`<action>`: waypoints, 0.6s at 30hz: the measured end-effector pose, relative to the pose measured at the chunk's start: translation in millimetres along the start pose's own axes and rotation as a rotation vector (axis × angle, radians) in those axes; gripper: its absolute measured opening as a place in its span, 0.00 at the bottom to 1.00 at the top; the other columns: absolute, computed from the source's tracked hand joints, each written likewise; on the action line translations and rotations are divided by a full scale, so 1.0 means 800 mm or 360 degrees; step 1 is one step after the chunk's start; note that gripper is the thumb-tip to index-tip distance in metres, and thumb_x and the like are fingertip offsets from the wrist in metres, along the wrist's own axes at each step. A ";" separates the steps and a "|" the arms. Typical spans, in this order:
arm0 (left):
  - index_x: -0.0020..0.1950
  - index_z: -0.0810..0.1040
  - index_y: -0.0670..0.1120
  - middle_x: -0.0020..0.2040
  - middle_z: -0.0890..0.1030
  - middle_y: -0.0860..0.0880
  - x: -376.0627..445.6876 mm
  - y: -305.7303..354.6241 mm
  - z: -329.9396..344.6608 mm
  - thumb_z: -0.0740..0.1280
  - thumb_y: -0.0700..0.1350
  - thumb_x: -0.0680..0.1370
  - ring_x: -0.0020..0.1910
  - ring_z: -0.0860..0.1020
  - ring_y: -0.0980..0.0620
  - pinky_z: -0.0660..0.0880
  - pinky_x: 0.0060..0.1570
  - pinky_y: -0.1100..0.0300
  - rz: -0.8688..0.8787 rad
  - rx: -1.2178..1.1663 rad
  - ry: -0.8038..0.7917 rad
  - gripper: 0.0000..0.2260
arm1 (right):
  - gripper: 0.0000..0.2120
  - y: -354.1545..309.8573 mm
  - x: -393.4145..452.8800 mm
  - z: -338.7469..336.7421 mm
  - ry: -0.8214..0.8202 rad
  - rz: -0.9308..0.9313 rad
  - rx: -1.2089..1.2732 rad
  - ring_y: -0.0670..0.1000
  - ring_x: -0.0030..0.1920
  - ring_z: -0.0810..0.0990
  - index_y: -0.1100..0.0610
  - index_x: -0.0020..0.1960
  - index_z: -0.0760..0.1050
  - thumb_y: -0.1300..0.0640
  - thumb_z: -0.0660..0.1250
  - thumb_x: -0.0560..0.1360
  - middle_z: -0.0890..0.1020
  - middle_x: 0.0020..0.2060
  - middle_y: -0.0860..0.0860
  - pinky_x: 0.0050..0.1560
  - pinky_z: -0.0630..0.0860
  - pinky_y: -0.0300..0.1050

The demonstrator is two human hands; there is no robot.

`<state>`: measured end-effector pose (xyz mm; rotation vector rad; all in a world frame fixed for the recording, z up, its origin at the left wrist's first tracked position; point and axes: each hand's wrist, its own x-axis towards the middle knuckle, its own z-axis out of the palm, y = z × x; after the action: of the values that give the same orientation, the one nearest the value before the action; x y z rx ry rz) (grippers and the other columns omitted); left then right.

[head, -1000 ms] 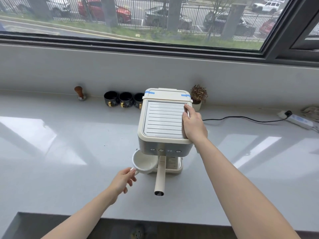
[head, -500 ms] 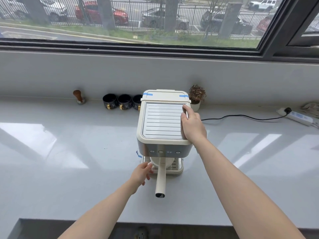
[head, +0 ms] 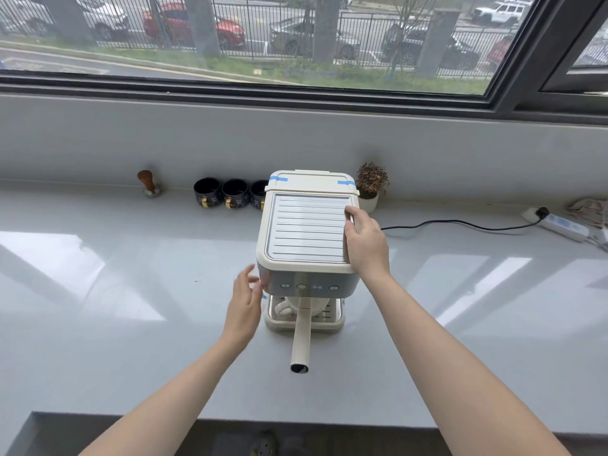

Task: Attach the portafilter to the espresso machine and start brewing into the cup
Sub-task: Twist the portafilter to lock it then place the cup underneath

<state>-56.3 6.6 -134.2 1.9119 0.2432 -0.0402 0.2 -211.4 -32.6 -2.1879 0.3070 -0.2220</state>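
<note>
Espresso machine [head: 307, 232] at center. Right hand [head: 365, 245] grips its top at 3 o'clock. Left hand [head: 245, 302], open and empty, hovers at 9 o'clock. Portafilter [head: 301, 337] locked in, cup [head: 296, 306] beneath. Next: press a brew button [head: 301, 286].

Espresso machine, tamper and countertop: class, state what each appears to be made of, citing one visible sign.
Espresso machine: likely matte cream plastic casing, with a brushed-metal-looking front panel that shows a sheen.
Tamper: handle seems wooden, brown and warm-toned; base looks like shiny metal.
Countertop: probably polished stone or a glossy composite, since it mirrors the window light.
</note>
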 end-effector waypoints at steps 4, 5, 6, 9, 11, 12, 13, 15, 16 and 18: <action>0.67 0.56 0.71 0.69 0.63 0.58 -0.009 0.038 -0.031 0.57 0.63 0.73 0.61 0.73 0.61 0.72 0.55 0.64 0.0511 -0.0029 -0.0193 0.23 | 0.16 0.025 -0.042 0.005 0.0148 -0.0356 0.0052 0.49 0.66 0.72 0.52 0.64 0.74 0.50 0.58 0.79 0.75 0.64 0.50 0.58 0.69 0.42; 0.67 0.55 0.73 0.71 0.61 0.58 -0.010 0.046 -0.034 0.59 0.62 0.73 0.64 0.70 0.62 0.70 0.59 0.65 0.0621 0.0067 -0.0258 0.25 | 0.18 0.033 -0.054 0.008 0.0155 -0.0427 0.0081 0.49 0.68 0.70 0.52 0.64 0.73 0.47 0.58 0.78 0.73 0.66 0.51 0.58 0.69 0.41; 0.69 0.54 0.71 0.73 0.58 0.55 -0.010 0.050 -0.035 0.62 0.61 0.73 0.67 0.68 0.59 0.68 0.63 0.62 0.0731 0.0207 -0.0306 0.27 | 0.19 0.041 -0.066 0.012 0.0157 -0.0485 0.0131 0.48 0.69 0.69 0.53 0.64 0.72 0.45 0.58 0.77 0.71 0.69 0.51 0.57 0.69 0.40; 0.71 0.54 0.61 0.74 0.55 0.45 -0.009 0.049 -0.026 0.75 0.52 0.68 0.69 0.65 0.50 0.68 0.63 0.57 0.0975 0.0595 -0.0263 0.39 | 0.25 0.063 -0.091 0.026 0.0138 -0.0658 0.0250 0.40 0.66 0.68 0.51 0.66 0.65 0.46 0.67 0.73 0.61 0.74 0.54 0.60 0.69 0.35; 0.69 0.54 0.56 0.73 0.56 0.42 -0.007 0.042 -0.012 0.80 0.44 0.64 0.68 0.68 0.43 0.75 0.58 0.51 0.1069 0.0703 -0.0119 0.44 | 0.32 0.073 -0.097 0.035 0.0162 -0.0756 0.0209 0.48 0.71 0.66 0.49 0.67 0.61 0.51 0.74 0.70 0.59 0.74 0.57 0.64 0.68 0.37; 0.68 0.54 0.54 0.72 0.57 0.42 -0.007 0.040 -0.006 0.80 0.42 0.63 0.66 0.71 0.40 0.78 0.53 0.48 0.1091 0.0724 -0.0042 0.44 | 0.34 0.075 -0.097 0.038 0.0182 -0.0784 0.0173 0.53 0.72 0.65 0.49 0.67 0.60 0.53 0.76 0.68 0.59 0.74 0.59 0.65 0.68 0.40; 0.68 0.55 0.53 0.71 0.58 0.43 -0.007 0.039 -0.002 0.80 0.40 0.62 0.63 0.73 0.38 0.80 0.47 0.46 0.1092 0.0728 0.0027 0.44 | 0.35 0.075 -0.096 0.040 0.0206 -0.0798 0.0145 0.57 0.72 0.65 0.50 0.67 0.59 0.54 0.77 0.68 0.59 0.73 0.60 0.65 0.68 0.42; 0.66 0.56 0.54 0.68 0.60 0.44 -0.005 0.037 0.002 0.80 0.39 0.62 0.60 0.75 0.38 0.81 0.39 0.45 0.1067 0.0686 0.0103 0.43 | 0.36 0.076 -0.094 0.042 0.0238 -0.0814 0.0106 0.58 0.72 0.64 0.50 0.67 0.59 0.53 0.77 0.67 0.59 0.73 0.60 0.65 0.68 0.44; 0.66 0.56 0.54 0.68 0.61 0.45 -0.004 0.036 0.004 0.80 0.39 0.62 0.60 0.75 0.38 0.81 0.37 0.45 0.1061 0.0668 0.0112 0.43 | 0.36 0.077 -0.093 0.042 0.0242 -0.0823 0.0094 0.59 0.72 0.64 0.51 0.67 0.59 0.53 0.77 0.67 0.60 0.73 0.60 0.64 0.68 0.43; 0.66 0.56 0.55 0.67 0.61 0.46 -0.004 0.036 0.004 0.80 0.39 0.61 0.59 0.75 0.38 0.81 0.36 0.45 0.1085 0.0658 0.0113 0.44 | 0.36 0.078 -0.093 0.042 0.0244 -0.0836 0.0083 0.59 0.72 0.64 0.50 0.66 0.59 0.54 0.78 0.66 0.60 0.73 0.60 0.64 0.68 0.42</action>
<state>-54.1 -6.3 -108.4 2.3162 -0.4083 0.4656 -70.4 -199.0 -106.4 -2.1660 -0.1965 -0.6815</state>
